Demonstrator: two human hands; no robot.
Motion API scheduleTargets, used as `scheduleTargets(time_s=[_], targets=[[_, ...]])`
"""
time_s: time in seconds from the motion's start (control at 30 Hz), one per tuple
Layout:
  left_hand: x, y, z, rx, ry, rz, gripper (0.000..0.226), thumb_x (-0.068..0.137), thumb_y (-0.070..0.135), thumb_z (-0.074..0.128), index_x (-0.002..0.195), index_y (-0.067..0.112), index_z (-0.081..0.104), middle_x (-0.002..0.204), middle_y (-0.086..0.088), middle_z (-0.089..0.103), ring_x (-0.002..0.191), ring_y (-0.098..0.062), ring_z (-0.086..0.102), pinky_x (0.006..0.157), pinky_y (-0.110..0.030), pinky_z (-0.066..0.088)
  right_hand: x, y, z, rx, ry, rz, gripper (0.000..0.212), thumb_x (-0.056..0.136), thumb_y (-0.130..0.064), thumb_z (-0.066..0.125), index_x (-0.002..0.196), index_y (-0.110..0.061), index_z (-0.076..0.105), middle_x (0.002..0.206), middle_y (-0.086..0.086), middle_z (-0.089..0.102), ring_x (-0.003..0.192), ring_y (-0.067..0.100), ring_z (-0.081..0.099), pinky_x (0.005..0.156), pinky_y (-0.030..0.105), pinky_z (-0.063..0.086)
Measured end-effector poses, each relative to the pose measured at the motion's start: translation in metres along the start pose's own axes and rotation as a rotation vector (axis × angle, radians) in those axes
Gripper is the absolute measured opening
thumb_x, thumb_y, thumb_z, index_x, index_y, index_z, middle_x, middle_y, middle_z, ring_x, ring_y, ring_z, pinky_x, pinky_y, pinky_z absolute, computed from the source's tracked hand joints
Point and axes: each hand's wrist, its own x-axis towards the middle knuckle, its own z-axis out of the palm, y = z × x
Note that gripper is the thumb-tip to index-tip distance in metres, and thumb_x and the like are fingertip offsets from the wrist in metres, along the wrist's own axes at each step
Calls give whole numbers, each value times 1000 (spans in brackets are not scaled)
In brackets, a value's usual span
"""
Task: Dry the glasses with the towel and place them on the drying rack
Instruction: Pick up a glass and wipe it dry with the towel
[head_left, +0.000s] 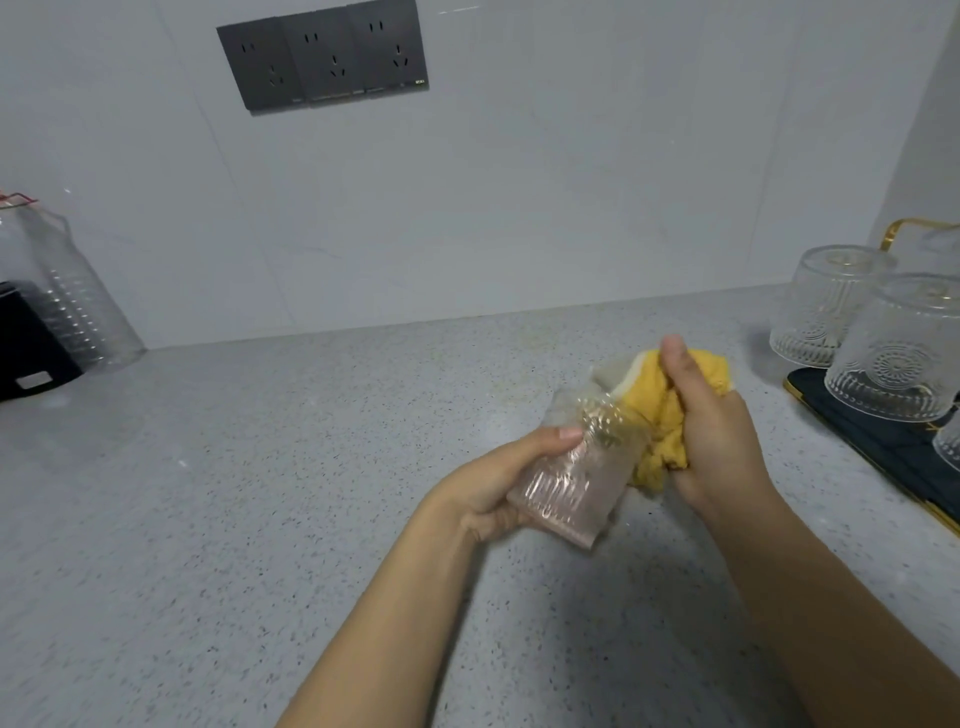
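My left hand (498, 483) grips a clear ribbed glass (576, 478), tilted on its side with its mouth toward the right. My right hand (717, 436) clutches a bunched yellow towel (660, 410) and presses it against the glass's open end. Both are held above the counter, slightly right of centre. The drying rack (883, 436), a dark tray with a gold rim, lies at the right edge. Two patterned glasses (826, 306) (904, 353) stand upside down on it, and part of a third (948, 441) shows at the frame edge.
The speckled grey countertop (260, 493) stretches left and toward me. A clear plastic jug (78, 301) and a black appliance (31, 343) stand at the far left against the wall. A dark socket panel (322, 57) is on the wall above.
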Motion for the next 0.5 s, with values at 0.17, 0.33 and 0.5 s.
scheduleTargets(time_s=[0.17, 0.33, 0.5], targets=[[4, 2, -3, -357, 156, 165, 107, 34, 28, 99, 128, 7, 54, 108, -19, 67, 94, -33, 68, 77, -46, 59, 5, -1, 1, 263, 66, 183, 44, 85, -51, 53, 103, -13, 64, 108, 10, 70, 97, 26, 68, 78, 43, 54], [6, 7, -1, -650, 246, 380, 65, 57, 22, 90, 112, 4, 59, 96, -17, 67, 85, -29, 67, 70, -37, 61, -6, 13, 15, 186, 7, 325, 67, 74, -62, 56, 117, -11, 60, 134, 19, 53, 123, 44, 49, 105, 58, 35], [13, 4, -1, -678, 435, 542, 71, 81, 15, 72, 142, -4, 40, 139, -28, 51, 126, -38, 54, 88, -43, 58, -20, 35, 28, 246, -123, 349, 73, 80, -55, 48, 133, -6, 49, 130, 13, 58, 122, 28, 55, 107, 43, 39]])
